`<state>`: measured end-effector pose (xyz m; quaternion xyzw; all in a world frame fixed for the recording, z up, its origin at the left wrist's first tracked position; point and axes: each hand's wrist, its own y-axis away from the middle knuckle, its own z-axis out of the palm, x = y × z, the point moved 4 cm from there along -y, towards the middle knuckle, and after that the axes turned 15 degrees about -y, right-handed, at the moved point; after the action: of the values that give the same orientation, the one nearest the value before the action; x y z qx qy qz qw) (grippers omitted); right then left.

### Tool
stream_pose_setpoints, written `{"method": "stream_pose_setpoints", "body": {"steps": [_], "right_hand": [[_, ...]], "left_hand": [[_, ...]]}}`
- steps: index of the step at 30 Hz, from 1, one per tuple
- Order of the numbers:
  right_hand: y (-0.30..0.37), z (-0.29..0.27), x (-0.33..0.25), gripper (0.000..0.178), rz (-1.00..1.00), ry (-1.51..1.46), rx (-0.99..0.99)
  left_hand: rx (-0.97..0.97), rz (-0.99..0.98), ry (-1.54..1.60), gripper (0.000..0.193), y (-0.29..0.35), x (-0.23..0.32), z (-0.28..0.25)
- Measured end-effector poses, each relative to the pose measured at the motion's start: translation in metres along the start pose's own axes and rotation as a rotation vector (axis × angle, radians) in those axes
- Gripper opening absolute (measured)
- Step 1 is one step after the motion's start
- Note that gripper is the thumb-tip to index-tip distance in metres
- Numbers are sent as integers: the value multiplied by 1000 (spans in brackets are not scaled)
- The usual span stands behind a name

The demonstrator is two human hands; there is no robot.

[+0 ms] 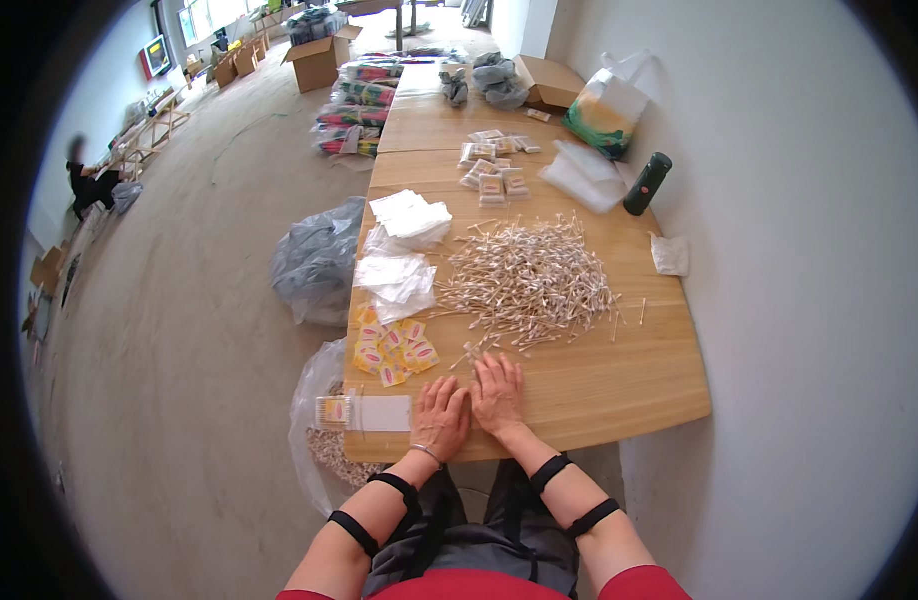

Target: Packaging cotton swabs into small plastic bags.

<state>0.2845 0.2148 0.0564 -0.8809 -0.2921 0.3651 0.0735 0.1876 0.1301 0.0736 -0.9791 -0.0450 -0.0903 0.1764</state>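
Both my hands rest side by side on the wooden table (599, 385) near its front edge. My left hand (441, 412) is open, its fingers lying forward on the wood, next to a white card (386, 413). My right hand (497, 393) also lies open with fingers stretched out; a few cotton swabs (471, 350) are at its fingertips, and what is under the palm is hidden. Beyond the hands spreads a large heap of cotton swabs (534, 280). A small clear pack of swabs (333, 411) sits at the left edge. Yellow-and-white paper labels (394, 350) are scattered behind the card.
Clear plastic bags (397, 275) lie left of the heap. Filled swab packs (491, 188) are farther back, near plastic sheets (585, 178), a dark green bottle (648, 184) and a carrier bag (609, 108). A wall bounds the right. Plastic sacks (319, 262) stand left; a person (91, 185) sits far off.
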Motion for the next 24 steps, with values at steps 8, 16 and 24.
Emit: {"method": "stream_pose_setpoints", "body": {"steps": [8,16,24], "right_hand": [[-124,-9,11,46,-121,106,-112],[-100,-25,53,49,-83,184,-225],[-95,-43,29,41,-88,159,-186]], "left_hand": [[-21,-4,-71,38,-3,5,-1],[-6,-26,-1,40,-6,3,-4],[10,-50,-23,39,-2,-5,-6]]}}
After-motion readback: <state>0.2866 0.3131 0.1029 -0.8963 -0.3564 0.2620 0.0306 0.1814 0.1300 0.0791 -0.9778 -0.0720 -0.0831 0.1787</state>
